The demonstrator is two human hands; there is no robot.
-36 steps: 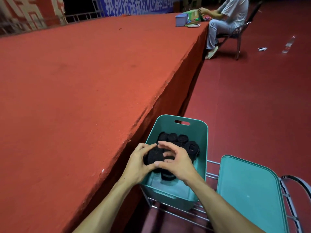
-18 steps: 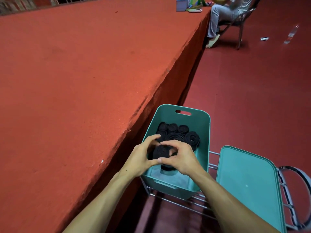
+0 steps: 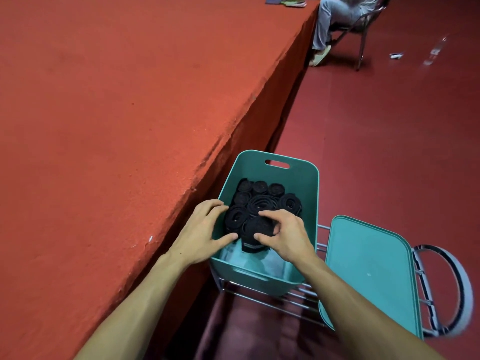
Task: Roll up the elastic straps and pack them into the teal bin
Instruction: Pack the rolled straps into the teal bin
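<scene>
- The teal bin point(image 3: 298, 175) is sitting on a wire rack point(image 3: 285, 300) beside a red platform point(image 3: 130, 126); its lid point(image 3: 368, 268) is lying just to the right, off the bin.
- The rolled elastic straps point(image 3: 262, 201) are standing on end, packed together against the far wall; the near part of the bin floor is showing bare.
- The right hand point(image 3: 288, 235) is gripping the nearest roll point(image 3: 257, 227), with fingers curled over its top and the thumb under its near edge.
- The left hand point(image 3: 205, 229) is reaching over the left rim with its fingers fairly straight, resting against the neighbouring roll and gripping nothing.
- Step in hand, as judged: seating this roll against the packed group.
- A strap end point(image 3: 250, 247) appears to be hanging below the held roll, so the coil is probably at risk of loosening.
- Doing it well likely means keeping the pinch across the coil until its neighbours are bracing it, tucking the loose end underneath, and using the left fingers to stop the adjacent roll from tipping.
</scene>
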